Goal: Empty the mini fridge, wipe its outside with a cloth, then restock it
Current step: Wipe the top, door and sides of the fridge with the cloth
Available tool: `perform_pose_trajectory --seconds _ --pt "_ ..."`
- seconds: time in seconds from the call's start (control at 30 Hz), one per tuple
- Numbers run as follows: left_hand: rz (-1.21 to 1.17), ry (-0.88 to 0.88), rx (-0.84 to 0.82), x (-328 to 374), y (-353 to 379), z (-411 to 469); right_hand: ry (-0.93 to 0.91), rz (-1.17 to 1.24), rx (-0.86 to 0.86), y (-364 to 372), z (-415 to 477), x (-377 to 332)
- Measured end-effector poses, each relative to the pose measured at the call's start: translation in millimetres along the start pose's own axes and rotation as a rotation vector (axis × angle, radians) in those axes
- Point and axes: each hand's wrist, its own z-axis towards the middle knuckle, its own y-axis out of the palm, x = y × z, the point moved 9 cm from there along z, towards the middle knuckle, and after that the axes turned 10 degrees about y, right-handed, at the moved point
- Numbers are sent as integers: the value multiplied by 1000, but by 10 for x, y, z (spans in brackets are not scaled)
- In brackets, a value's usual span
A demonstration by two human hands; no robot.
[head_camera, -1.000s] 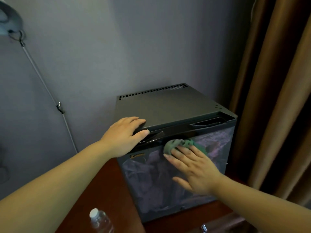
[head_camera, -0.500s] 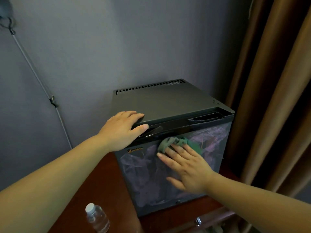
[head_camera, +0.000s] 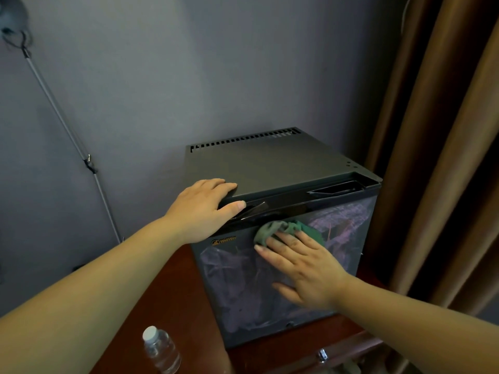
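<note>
The mini fridge [head_camera: 270, 163] stands at centre right of the frame, door closed, on a dark red-brown bench [head_camera: 172, 287]. Its top is flat, with a row of vent slots along the far edge. The glossy door front shows blurred purplish reflections and a small logo near its upper left corner.

A bunched green cloth [head_camera: 272, 229] lies against the upper part of the door, just below the handle recess. The right hand [head_camera: 305, 268] presses it there with straight, spread fingers; its grip is apart, not curled around the cloth. The left hand [head_camera: 202, 209] rests flat on the fridge's near left top corner, grip likewise apart, thumb along the door's upper edge.

A capped clear water bottle [head_camera: 162, 352] stands on the bench at the lower left of centre. A thin cable [head_camera: 67, 130] runs diagonally down the grey wall [head_camera: 189, 63] at left. Brown curtains [head_camera: 445, 130] hang at right.
</note>
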Motion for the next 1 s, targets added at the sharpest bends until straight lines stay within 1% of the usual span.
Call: perform_pose_trajectory --seconds 0.1,0.2,0.37,0.47,0.57,0.73,0.8,0.9,1.0 --pt "1 -1 2 1 0 -3 20 39 27 -11 33 -56" --pt "-6 -1 -1 -7 3 1 68 82 46 -54 -11 64" --pt "1 3 -6 15 -7 2 312 108 91 -85 -330 671" --pt "22 9 -32 46 -19 22 405 88 104 -113 -459 924" --pt "59 3 -51 153 -39 69 422 117 105 -142 -466 886" --pt "120 99 -35 766 63 357 293 218 122 -115 -286 540" --pt "116 102 -24 926 100 495 275 246 142 -111 -312 584" --pt "137 69 -13 1008 164 586 377 235 163 -96 -525 1017" --pt "148 39 -9 1000 205 579 501 234 139 -66 -773 1511"
